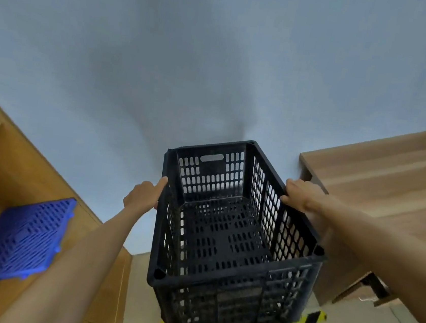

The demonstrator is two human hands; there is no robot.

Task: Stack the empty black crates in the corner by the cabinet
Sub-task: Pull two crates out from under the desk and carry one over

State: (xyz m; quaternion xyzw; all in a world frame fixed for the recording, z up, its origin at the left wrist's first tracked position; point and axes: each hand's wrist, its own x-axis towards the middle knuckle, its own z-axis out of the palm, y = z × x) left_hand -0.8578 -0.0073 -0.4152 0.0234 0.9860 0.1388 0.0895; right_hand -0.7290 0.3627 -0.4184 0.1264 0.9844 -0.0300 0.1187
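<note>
An empty black slotted crate point(226, 242) fills the lower middle of the head view, upright, its open top facing me. My left hand point(144, 193) grips the crate's left long rim, thumb along the top edge. On the right long rim my right hand point(301, 195) has its fingers curled over the edge. The crate is held up in front of a pale blue-grey wall, above the floor. Its underside is hidden.
A wooden cabinet point(11, 173) stands at the left with a blue slotted panel point(19, 240) lying on it. A wooden table point(390, 181) juts in from the right. Yellow-black hazard tape point(313, 317) runs along the pale floor below the crate.
</note>
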